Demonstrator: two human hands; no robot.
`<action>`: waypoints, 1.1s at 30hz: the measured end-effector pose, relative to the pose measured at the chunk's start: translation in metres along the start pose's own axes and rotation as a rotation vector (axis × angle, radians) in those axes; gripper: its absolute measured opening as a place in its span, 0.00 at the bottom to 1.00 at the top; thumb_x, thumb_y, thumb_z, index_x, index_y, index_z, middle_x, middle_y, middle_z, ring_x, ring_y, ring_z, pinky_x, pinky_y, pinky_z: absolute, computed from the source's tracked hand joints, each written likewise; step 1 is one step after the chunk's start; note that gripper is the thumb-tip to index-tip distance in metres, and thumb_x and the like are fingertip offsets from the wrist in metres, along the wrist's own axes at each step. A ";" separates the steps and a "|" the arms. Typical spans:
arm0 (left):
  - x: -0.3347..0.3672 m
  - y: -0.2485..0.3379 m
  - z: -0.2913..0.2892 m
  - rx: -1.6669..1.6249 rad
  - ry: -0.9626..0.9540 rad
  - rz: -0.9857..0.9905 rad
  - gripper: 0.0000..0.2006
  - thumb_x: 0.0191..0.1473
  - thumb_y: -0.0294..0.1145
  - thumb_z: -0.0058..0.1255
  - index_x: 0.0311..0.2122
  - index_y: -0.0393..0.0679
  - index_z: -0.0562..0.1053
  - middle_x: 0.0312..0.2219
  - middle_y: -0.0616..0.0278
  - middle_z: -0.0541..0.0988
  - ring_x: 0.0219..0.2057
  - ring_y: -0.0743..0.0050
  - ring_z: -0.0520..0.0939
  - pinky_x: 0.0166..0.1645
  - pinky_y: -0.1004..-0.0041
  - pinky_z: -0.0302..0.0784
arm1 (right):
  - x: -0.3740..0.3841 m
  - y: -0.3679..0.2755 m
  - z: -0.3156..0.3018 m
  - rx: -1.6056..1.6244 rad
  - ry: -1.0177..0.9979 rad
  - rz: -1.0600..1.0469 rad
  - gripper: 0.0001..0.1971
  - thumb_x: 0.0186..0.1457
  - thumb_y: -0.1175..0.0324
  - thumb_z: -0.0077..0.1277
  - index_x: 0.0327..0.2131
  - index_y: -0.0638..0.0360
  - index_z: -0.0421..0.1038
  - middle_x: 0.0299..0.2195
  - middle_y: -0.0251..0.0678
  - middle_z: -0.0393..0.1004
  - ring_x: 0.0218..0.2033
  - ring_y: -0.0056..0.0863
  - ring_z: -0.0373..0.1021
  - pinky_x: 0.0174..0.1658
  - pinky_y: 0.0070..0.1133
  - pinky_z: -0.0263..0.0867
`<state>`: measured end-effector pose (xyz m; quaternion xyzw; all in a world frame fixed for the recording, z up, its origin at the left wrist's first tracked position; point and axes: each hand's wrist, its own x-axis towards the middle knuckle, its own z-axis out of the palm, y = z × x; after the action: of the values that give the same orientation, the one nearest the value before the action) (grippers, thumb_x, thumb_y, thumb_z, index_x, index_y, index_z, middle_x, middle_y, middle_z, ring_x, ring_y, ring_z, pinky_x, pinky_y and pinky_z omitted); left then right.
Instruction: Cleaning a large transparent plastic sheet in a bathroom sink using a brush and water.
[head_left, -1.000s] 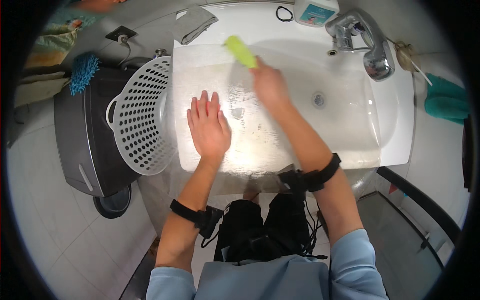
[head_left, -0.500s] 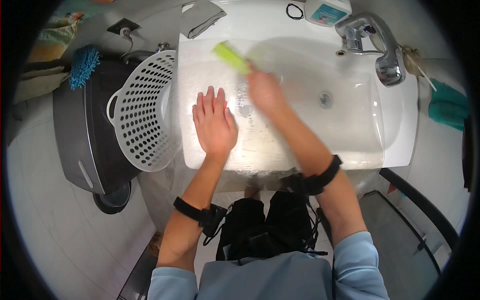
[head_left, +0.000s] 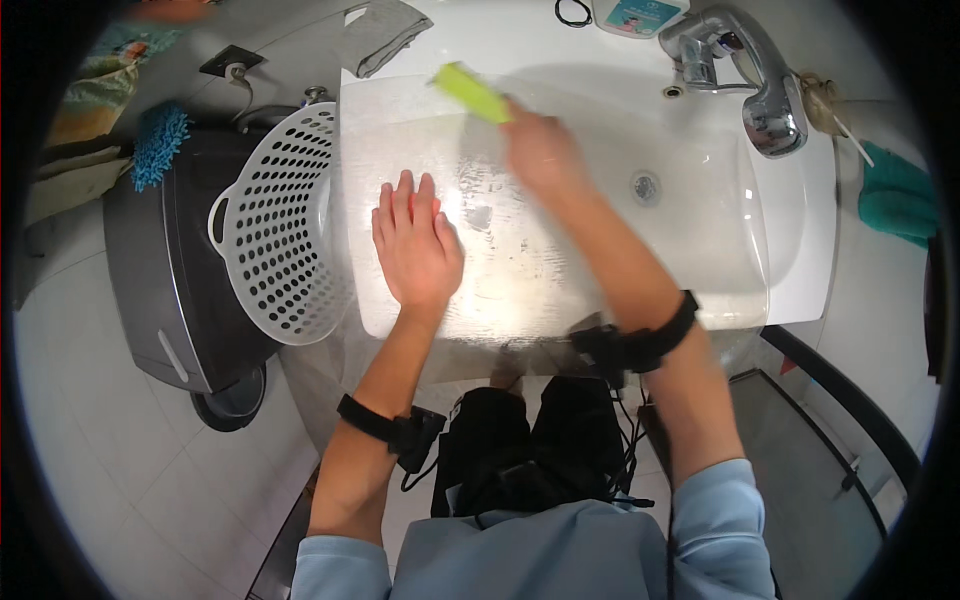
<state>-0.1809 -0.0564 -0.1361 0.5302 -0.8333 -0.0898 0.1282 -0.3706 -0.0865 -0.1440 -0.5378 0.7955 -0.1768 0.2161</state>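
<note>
My left hand [head_left: 418, 247] lies flat on the left part of a white sink [head_left: 395, 130], fingers stretched out. A little red shows beside its fingertips; what it is I cannot make out. My right hand [head_left: 545, 152], blurred by motion, is closed round one end of a lime-green brush [head_left: 471, 92]. The brush points up and left, over the far part of the sink, and its underside is hidden. Wet streaks and a shiny patch of water [head_left: 479, 217] lie on the sink surface between my hands.
A white perforated basket [head_left: 275, 225] stands left of the sink, by a dark bin [head_left: 150, 270]. A grey cloth [head_left: 385, 35] and a white bottle [head_left: 640, 15] sit on the far rim. The chrome tap [head_left: 765, 90] rises at the far right, beyond the drain [head_left: 645, 187].
My right hand and the brush have moved slightly away from me and to the right relative to the sink. My left hand stays flat in place. The whole view has shifted a little.
</note>
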 end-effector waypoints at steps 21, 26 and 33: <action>0.010 0.004 0.004 0.025 -0.002 0.004 0.23 0.53 0.33 0.38 0.55 0.41 0.64 0.57 0.50 0.63 0.60 0.45 0.58 0.63 0.52 0.48 | 0.008 -0.008 -0.001 0.064 -0.301 -0.017 0.13 0.57 0.68 0.38 0.36 0.63 0.72 0.35 0.48 0.74 0.40 0.46 0.71 0.45 0.36 0.66; 0.010 0.004 -0.001 0.030 -0.010 -0.029 0.23 0.53 0.33 0.38 0.55 0.41 0.64 0.56 0.50 0.63 0.60 0.45 0.58 0.63 0.52 0.48 | 0.007 0.062 -0.039 0.026 -0.233 -0.031 0.18 0.61 0.61 0.36 0.39 0.66 0.70 0.39 0.55 0.72 0.42 0.49 0.68 0.47 0.38 0.62; 0.012 0.005 0.004 0.013 -0.012 -0.012 0.23 0.52 0.33 0.38 0.55 0.41 0.64 0.56 0.50 0.63 0.59 0.45 0.59 0.63 0.52 0.48 | 0.014 -0.004 -0.019 0.072 -0.447 0.029 0.19 0.61 0.62 0.33 0.41 0.66 0.70 0.40 0.57 0.71 0.42 0.52 0.67 0.48 0.37 0.63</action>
<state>-0.1917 -0.0652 -0.1370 0.5356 -0.8313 -0.0883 0.1193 -0.3822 -0.0996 -0.1282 -0.5443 0.7285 -0.0782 0.4086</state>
